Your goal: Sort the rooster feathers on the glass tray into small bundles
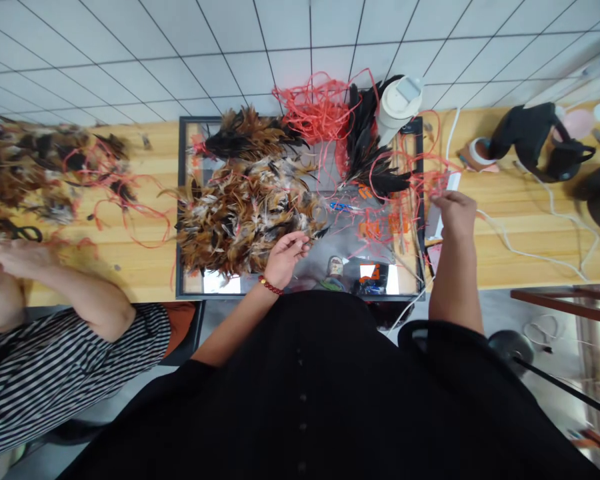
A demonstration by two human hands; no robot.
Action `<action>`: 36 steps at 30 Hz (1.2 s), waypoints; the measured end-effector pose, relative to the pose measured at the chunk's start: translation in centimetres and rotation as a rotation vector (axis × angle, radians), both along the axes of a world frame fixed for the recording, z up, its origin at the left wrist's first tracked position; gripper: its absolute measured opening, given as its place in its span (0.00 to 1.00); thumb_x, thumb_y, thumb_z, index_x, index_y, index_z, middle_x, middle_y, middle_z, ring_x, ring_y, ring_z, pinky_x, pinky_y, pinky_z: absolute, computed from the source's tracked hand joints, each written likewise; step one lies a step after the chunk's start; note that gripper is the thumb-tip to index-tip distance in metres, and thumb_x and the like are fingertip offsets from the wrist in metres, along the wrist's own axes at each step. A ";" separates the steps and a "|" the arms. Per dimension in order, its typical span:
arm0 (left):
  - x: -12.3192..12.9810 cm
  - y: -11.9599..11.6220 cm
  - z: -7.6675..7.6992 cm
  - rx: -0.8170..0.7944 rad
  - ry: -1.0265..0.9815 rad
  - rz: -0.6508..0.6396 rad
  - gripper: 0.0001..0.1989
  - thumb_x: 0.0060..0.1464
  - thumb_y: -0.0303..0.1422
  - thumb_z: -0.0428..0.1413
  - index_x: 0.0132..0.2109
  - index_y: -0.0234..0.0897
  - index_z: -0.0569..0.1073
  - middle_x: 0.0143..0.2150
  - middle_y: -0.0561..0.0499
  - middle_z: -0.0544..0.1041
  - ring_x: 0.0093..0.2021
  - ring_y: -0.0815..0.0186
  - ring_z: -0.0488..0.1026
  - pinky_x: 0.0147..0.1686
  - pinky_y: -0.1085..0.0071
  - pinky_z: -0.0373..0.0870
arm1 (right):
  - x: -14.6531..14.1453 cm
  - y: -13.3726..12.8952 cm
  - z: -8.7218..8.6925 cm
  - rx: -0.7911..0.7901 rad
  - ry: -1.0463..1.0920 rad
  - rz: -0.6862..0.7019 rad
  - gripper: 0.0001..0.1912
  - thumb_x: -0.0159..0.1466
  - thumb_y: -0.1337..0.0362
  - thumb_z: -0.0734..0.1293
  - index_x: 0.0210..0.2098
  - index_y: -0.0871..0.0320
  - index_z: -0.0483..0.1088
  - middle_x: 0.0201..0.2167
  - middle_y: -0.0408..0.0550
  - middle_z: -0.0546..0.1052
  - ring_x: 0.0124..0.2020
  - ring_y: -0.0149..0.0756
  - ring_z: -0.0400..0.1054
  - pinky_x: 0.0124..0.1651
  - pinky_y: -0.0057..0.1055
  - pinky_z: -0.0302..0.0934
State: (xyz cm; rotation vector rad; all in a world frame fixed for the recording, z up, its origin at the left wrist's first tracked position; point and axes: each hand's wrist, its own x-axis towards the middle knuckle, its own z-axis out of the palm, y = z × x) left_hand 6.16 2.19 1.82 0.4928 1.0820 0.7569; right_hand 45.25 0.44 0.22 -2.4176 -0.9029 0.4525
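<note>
My left hand (286, 259), with a red bead bracelet at its wrist, is closed in a pinch at the right edge of a heap of brown feathers (240, 220). A small dark feather (321, 234) sticks out just past its fingertips. Farther right, my right hand (457, 210) is raised near the case's right edge, thumb and fingers pressed together on thin red string (436, 181). A tangle of red string (320, 110) lies at the back, beside a bunch of long black feathers (363, 133). Another brown feather bundle (250, 133) lies behind the heap.
The feathers lie on a black-framed glass top (180, 253) on a wooden table (145, 267). A white lidded cup (397, 107) stands at the back; a white power strip (435, 217) and cables are right. At left, a co-worker's hands (15, 257) are near more feathers (25, 160).
</note>
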 end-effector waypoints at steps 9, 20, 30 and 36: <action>4.7 -0.3 0.5 0.003 0.015 -0.230 0.18 0.43 0.35 0.70 0.42 0.33 0.79 0.35 0.50 0.79 0.31 0.71 0.75 0.32 0.73 0.68 | -18.3 -5.3 -0.1 0.320 0.974 0.119 0.15 0.51 0.50 0.76 0.29 0.54 0.78 0.26 0.43 0.79 0.28 0.32 0.70 0.35 0.32 0.63; 2.9 1.6 0.5 -0.137 0.014 0.078 0.11 0.47 0.34 0.68 0.33 0.30 0.78 0.21 0.55 0.72 0.20 0.76 0.65 0.23 0.77 0.59 | -18.2 -6.1 0.5 0.318 0.928 0.069 0.15 0.52 0.49 0.74 0.29 0.55 0.77 0.24 0.44 0.77 0.23 0.28 0.62 0.29 0.30 0.58; 4.1 -0.1 0.9 0.090 0.018 -0.254 0.16 0.45 0.40 0.69 0.37 0.31 0.81 0.19 0.58 0.65 0.20 0.77 0.58 0.23 0.75 0.56 | -20.0 -6.3 1.4 0.218 0.972 0.175 0.19 0.53 0.47 0.74 0.32 0.56 0.77 0.23 0.43 0.76 0.21 0.27 0.60 0.27 0.29 0.57; 4.5 0.1 0.9 -0.040 0.083 -0.246 0.14 0.36 0.33 0.73 0.29 0.30 0.79 0.21 0.55 0.72 0.20 0.77 0.59 0.22 0.74 0.53 | -21.0 -6.7 1.1 0.137 0.788 0.358 0.14 0.58 0.51 0.70 0.27 0.55 0.76 0.21 0.41 0.74 0.21 0.28 0.61 0.26 0.28 0.55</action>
